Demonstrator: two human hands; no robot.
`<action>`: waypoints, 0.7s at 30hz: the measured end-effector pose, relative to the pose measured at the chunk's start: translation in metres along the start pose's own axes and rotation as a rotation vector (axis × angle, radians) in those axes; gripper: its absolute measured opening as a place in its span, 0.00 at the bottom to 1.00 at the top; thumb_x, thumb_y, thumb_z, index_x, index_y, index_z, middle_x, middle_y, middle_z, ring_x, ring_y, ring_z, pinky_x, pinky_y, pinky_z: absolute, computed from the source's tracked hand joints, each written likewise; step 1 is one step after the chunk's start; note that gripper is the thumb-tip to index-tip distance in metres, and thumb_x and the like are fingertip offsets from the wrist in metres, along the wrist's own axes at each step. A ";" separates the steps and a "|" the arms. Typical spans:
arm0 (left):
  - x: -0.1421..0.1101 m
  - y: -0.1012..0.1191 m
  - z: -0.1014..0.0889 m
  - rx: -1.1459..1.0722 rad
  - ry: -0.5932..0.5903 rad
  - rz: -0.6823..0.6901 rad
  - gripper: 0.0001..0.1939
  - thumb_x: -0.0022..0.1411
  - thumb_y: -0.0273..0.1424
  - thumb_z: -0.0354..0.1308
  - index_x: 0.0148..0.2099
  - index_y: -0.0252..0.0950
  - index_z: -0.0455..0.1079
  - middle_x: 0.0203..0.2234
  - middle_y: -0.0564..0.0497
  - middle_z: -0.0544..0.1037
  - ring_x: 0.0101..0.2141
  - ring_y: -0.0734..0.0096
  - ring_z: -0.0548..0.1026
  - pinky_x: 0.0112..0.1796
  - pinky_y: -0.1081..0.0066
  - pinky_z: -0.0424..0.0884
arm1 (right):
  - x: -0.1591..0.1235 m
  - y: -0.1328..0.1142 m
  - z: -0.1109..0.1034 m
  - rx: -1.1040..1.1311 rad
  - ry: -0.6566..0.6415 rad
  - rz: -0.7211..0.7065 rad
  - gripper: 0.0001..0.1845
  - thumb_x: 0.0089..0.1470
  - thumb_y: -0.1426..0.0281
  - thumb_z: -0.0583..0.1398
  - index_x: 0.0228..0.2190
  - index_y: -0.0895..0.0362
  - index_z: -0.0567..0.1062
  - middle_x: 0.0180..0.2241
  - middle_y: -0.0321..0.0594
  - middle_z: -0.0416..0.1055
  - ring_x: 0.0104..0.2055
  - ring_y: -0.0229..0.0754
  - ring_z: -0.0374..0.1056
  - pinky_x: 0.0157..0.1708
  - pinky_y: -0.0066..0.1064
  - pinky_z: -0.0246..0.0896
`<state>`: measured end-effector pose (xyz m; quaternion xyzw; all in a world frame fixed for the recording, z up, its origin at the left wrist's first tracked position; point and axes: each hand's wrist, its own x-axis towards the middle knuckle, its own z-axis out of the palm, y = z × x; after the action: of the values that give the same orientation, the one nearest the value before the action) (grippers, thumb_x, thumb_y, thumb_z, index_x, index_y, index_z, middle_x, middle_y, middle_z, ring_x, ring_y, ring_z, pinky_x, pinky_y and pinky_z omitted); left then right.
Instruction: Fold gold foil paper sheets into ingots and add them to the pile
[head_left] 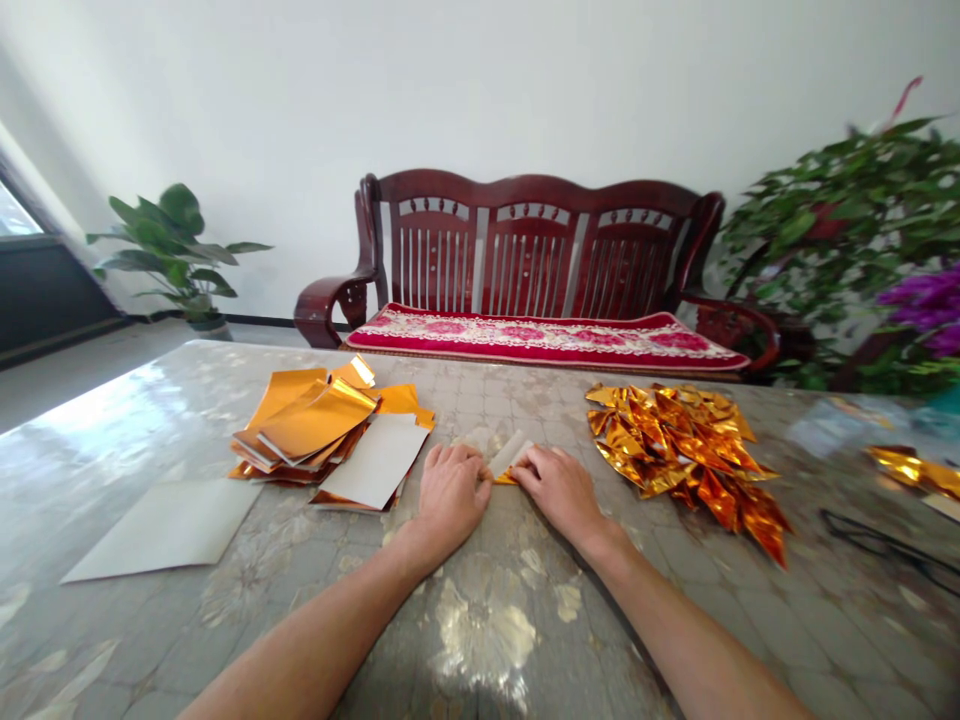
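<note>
I have both hands low over the middle of the table (420, 650), working a small piece of foil paper (508, 460) that lies between them, close to the tabletop. It shows a dull, pale back with a slanting folded band, and a sliver of shiny orange along its near edge. The left hand (452, 485) has its fingers curled, with thumb and fingertips gripping the paper's left end. The right hand (556, 485) pinches the right end between thumb and forefinger, the other fingers bent in behind.

To the left I see a loose stack of sheets (315, 410), flat and square-cornered, smooth metallic orange on one face and matt grey-white on the other, with some edges lifting. A single pale sheet (165, 525) lies nearer and farther left, flat on the table. To the right sits a heap of folded foil pieces (675, 440), creased, pointed and glinting. Past it I make out crinkled clear plastic (847, 425), a strip of gold foil (915, 470) and dark-framed glasses (892, 550).

The tabletop is glossy, patterned with flowers and a fine grid. On the far side stands a polished dark-red wooden bench (540, 240) with slatted panels, its seat under a red floral mat (540, 335).
</note>
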<state>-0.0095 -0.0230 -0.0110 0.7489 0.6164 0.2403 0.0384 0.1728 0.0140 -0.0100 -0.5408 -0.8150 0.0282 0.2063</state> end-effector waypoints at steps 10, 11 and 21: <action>-0.003 0.000 -0.005 -0.025 -0.045 -0.037 0.13 0.58 0.23 0.54 0.37 0.42 0.78 0.44 0.52 0.79 0.47 0.63 0.73 0.60 0.54 0.51 | 0.000 0.001 0.002 -0.010 0.017 -0.010 0.09 0.60 0.63 0.61 0.29 0.52 0.75 0.32 0.34 0.77 0.36 0.42 0.68 0.34 0.31 0.50; -0.003 0.000 -0.005 -0.021 -0.045 -0.034 0.13 0.58 0.23 0.54 0.37 0.42 0.78 0.43 0.52 0.79 0.47 0.63 0.73 0.60 0.53 0.51 | 0.000 0.001 0.002 -0.011 0.019 -0.011 0.09 0.60 0.63 0.61 0.28 0.52 0.75 0.32 0.34 0.77 0.36 0.42 0.68 0.34 0.31 0.50; -0.012 0.004 -0.005 0.097 0.083 0.199 0.14 0.60 0.23 0.54 0.43 0.43 0.77 0.48 0.50 0.76 0.50 0.60 0.69 0.62 0.55 0.52 | -0.001 0.001 0.002 -0.023 0.019 -0.025 0.09 0.60 0.63 0.61 0.29 0.52 0.75 0.32 0.35 0.77 0.36 0.42 0.68 0.33 0.31 0.51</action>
<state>-0.0097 -0.0363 -0.0086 0.7967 0.5510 0.2435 -0.0477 0.1733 0.0134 -0.0122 -0.5333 -0.8198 0.0111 0.2081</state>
